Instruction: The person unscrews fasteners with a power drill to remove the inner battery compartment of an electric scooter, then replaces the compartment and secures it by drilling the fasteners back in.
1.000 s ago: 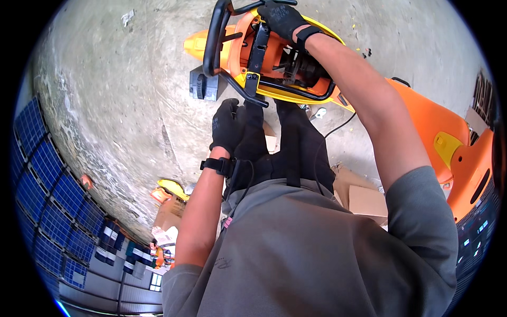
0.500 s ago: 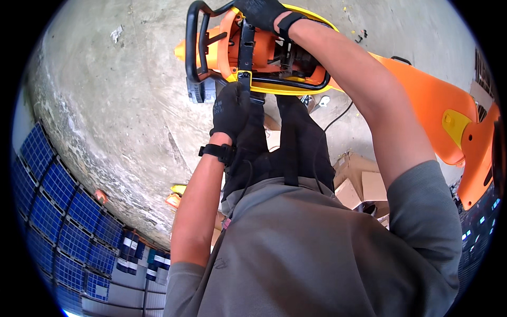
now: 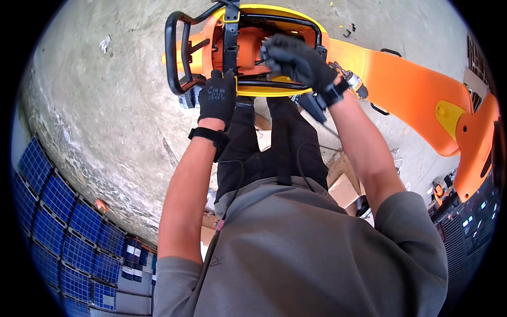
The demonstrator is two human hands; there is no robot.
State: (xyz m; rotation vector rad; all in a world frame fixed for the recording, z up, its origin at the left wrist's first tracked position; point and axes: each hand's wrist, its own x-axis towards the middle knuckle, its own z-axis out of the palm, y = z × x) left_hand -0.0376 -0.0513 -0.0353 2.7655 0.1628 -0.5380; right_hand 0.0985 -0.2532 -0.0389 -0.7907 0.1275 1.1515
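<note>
Two gloved hands, left (image 3: 217,98) and right (image 3: 298,61); one orange machine (image 3: 248,50); one long orange panel (image 3: 417,95); one wristwatch (image 3: 208,134).

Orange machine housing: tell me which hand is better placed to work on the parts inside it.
Right. The right hand is already inside the open orange housing at the parts, while the left hand grips the black frame at its edge.

Blue crates (image 3: 58,211) at left, cardboard boxes (image 3: 343,182) on concrete floor (image 3: 105,105)
</note>
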